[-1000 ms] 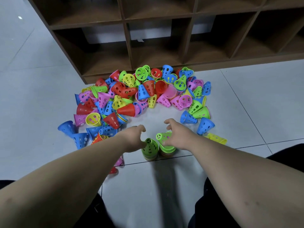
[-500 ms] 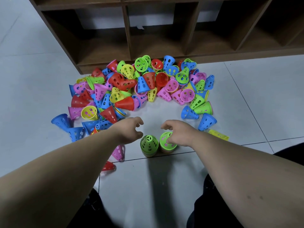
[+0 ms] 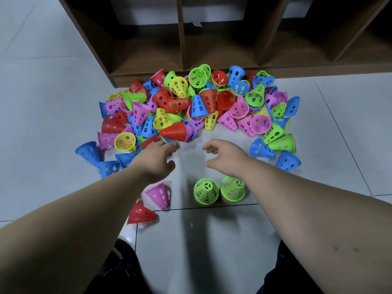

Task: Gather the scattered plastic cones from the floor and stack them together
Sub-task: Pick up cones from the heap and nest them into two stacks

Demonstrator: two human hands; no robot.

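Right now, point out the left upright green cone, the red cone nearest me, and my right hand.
left upright green cone [image 3: 206, 193], head view, perforated side wall.
red cone [image 3: 140, 213], head view, side wall.
right hand [image 3: 226, 155], head view, back of hand.

I count two hands in view: one left hand [image 3: 157, 164] and one right hand [image 3: 224, 158]. Two upright green-topped stacks stand on the floor, the left stack [image 3: 205, 192] and the right stack [image 3: 232, 188]. Two single cones lie apart: one pink cone [image 3: 159, 195] and one red cone [image 3: 140, 216]. The heap [image 3: 197, 107] holds dozens in five colours, too tangled for an exact count.
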